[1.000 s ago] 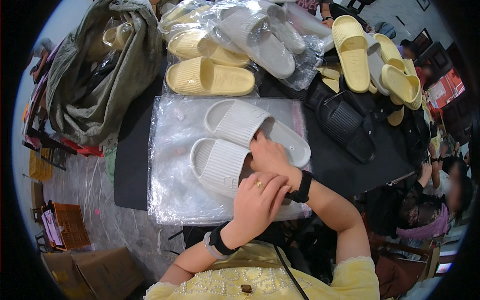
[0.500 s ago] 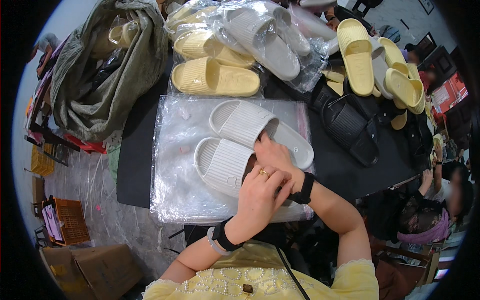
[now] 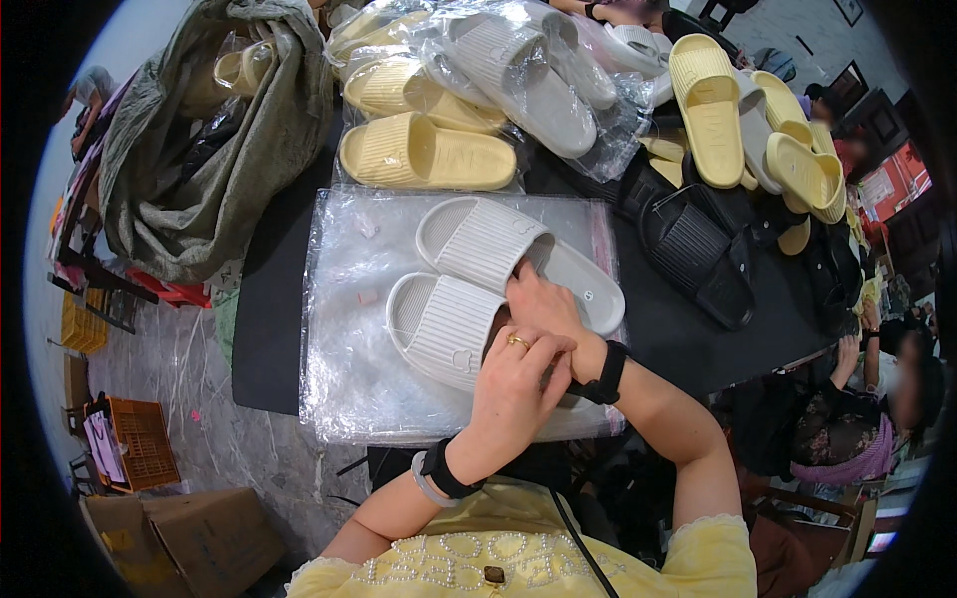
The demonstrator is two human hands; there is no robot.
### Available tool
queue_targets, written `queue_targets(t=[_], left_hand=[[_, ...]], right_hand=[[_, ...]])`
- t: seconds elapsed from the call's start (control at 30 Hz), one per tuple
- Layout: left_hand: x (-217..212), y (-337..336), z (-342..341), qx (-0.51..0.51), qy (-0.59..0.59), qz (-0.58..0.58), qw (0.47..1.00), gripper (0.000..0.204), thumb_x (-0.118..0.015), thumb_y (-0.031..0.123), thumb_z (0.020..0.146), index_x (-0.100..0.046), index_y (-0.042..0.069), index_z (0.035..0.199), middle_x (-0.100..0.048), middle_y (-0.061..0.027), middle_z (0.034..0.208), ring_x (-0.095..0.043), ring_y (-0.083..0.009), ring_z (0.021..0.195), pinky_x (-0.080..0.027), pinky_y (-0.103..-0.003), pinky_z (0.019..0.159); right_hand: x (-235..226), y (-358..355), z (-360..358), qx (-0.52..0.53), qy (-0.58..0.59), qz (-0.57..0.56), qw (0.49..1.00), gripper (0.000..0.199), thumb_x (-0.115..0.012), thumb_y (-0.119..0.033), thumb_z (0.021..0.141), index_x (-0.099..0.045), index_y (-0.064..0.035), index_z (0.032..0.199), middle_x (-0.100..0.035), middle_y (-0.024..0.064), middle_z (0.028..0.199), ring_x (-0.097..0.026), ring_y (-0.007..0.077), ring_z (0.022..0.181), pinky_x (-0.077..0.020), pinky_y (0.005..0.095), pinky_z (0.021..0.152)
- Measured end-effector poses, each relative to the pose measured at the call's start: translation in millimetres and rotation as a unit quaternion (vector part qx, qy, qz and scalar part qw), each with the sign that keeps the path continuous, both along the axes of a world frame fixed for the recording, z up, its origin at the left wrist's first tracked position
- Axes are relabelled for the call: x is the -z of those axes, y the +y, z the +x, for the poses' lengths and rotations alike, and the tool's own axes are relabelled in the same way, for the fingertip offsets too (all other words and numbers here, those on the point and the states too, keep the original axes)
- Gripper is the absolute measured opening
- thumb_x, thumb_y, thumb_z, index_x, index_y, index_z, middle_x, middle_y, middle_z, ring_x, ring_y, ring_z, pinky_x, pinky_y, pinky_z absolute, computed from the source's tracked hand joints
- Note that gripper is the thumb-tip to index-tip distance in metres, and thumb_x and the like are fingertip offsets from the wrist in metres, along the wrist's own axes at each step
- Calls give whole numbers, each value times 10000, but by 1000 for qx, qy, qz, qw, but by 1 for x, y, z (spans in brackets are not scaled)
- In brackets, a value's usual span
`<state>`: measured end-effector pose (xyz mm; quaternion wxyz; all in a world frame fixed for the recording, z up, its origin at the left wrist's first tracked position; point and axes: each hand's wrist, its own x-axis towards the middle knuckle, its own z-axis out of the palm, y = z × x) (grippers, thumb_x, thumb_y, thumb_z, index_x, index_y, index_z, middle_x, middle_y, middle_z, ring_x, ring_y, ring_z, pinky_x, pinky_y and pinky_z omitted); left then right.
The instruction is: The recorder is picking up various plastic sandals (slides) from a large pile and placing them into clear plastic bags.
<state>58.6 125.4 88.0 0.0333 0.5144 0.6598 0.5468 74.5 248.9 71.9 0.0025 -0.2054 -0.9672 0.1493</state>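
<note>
A pair of light grey ribbed slippers lies side by side on a stack of clear plastic bags, toes to the left. My right hand reaches between them. One finger goes under the strap of the far slipper and another dips into the opening of the near slipper, pinching their adjoining sides. My left hand, with a ring on one finger, is over the heel end of the near slipper and hides it. Its fingers curl in beside my right wrist; whether they hold anything is hidden.
Yellow slippers and bagged grey slippers are heaped at the back. Black slippers and more yellow ones lie at the right of the black table. A green sack stands left. Other people are at the right.
The slippers and my right hand stay in place. My left hand's fingers have shifted very slightly. At the far back, another person's arm and a pale slipper have come into view.
</note>
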Motion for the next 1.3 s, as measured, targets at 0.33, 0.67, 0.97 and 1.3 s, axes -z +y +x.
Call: queue_targets(t=[0.33,0.67,0.97,1.3], left_hand=[[-2,-1,2,7,0,-10,1000,214,-712,34,731,-634,30,929,-586,-79,836,-547,-254,812,-443,-346,735],[-1,-1,0,11,-6,-14,1000,199,-676,-6,735,-637,28,927,-589,-92,851,-551,-272,825,-447,-351,756],[-4,-1,3,16,-24,-19,999,194,-702,26,731,-633,31,913,-585,-89,865,-544,-257,814,-440,-345,732],[2,0,-1,10,-8,-4,1000,204,-684,-1,723,-639,30,919,-592,-83,839,-555,-258,825,-446,-348,743]], right_hand=[[1,0,0,0,-20,-14,1000,383,-565,-153,794,-518,11,1137,-456,256,1148,-622,420,830,-524,508,710],[1,0,1,-2,-2,-18,1000,366,-561,-155,795,-530,6,1122,-455,255,1144,-622,417,827,-524,504,707],[0,-2,3,-3,33,12,999,264,-560,-137,782,-569,41,977,-495,244,1055,-643,398,787,-542,480,656],[1,-1,3,-12,19,20,1000,285,-560,-151,785,-573,38,999,-501,237,1023,-646,386,768,-548,464,643]])
